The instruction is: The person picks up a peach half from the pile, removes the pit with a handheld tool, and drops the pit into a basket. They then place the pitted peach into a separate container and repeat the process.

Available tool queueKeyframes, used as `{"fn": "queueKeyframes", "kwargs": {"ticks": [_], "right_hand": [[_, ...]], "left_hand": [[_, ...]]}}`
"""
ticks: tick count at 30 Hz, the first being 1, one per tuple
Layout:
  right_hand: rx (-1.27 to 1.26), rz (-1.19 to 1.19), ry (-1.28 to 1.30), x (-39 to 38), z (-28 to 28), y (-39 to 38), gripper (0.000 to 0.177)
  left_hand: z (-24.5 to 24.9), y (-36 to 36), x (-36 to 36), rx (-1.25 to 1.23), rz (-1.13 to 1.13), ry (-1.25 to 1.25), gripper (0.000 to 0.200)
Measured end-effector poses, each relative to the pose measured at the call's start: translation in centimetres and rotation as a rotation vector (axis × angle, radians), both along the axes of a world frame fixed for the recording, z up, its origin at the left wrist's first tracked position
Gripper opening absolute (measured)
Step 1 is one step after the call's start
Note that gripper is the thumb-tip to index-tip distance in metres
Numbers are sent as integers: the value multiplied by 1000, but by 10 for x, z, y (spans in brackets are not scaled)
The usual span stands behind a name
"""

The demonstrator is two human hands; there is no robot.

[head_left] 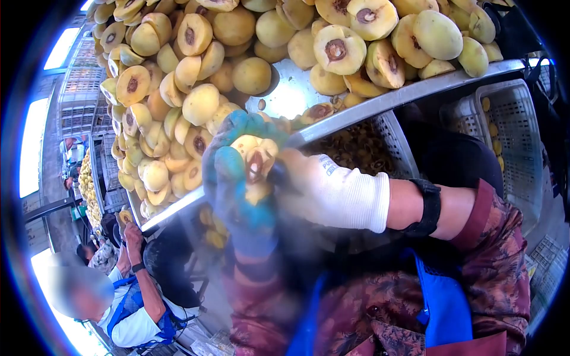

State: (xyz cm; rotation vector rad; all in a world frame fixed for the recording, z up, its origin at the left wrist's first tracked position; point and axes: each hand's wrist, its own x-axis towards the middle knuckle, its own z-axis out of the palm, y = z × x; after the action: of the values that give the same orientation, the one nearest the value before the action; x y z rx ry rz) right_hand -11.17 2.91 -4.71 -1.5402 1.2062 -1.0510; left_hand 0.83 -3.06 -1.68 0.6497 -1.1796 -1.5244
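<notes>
My left hand [240, 172], in a blue-green glove, holds a halved yellow fruit [259, 159] with its brown pit side showing. Close against the fruit's right side is my right hand [303, 178], in a white glove, its fingers curled round a dark object that is too blurred to name. Behind both hands, halved fruits [202, 104] lie heaped on a metal table [356, 110], some with pits showing and others with the skin side up.
Below the table's edge stands a crate [395, 142] of small brown pieces. Another grey crate [513, 130] with some yellow fruit is at the right. At the lower left a co-worker [139, 296] in a blue vest holds a fruit.
</notes>
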Motion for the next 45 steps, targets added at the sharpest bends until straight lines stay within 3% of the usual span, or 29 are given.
{"fn": "queueKeyframes", "kwargs": {"ticks": [3, 5, 7, 11, 14, 17, 19, 22, 24, 27, 31, 33, 36, 40, 45], "right_hand": [[-51, 29, -42, 1, -5, -1, 38], [165, 105, -184, -2, -2, 2, 35], [669, 212, -429, -20, 46, 2, 29], [637, 190, -372, -16, 38, 10, 36], [814, 328, -631, -29, 53, 13, 30], [821, 288, -529, -28, 56, 17, 29], [697, 283, -450, -24, 47, 21, 28], [687, 306, -548, -18, 34, 24, 23], [899, 353, -858, -25, 46, 24, 20], [877, 333, -800, -28, 51, 22, 19], [737, 227, -510, -23, 47, 26, 18], [696, 238, -537, -21, 42, 27, 14], [843, 355, -712, -21, 36, 30, 13], [935, 512, -892, -31, 45, 30, 27], [938, 562, -965, -27, 52, 30, 28]], "left_hand": [[3, 4, -3, -25, 4, -35, 49], [1, 4, -1, -25, -41, -79, 51], [0, -3, 7, -3, -130, -141, 57], [10, -5, 11, 17, -285, -240, 54], [16, -5, 9, 25, -339, -309, 59], [17, -4, 8, 52, -376, -330, 61], [20, -12, 12, 41, -459, -394, 60], [22, -7, 4, 39, -435, -375, 59], [22, -2, 0, 103, -381, -380, 58], [12, -6, 1, 103, -380, -294, 57], [16, -11, 4, 108, -444, -342, 58], [18, -11, 5, 146, -466, -380, 59], [26, -4, 3, 233, -430, -426, 63], [18, 0, 11, 302, -430, -258, 64], [27, 11, 5, 267, -348, -203, 66]]}}
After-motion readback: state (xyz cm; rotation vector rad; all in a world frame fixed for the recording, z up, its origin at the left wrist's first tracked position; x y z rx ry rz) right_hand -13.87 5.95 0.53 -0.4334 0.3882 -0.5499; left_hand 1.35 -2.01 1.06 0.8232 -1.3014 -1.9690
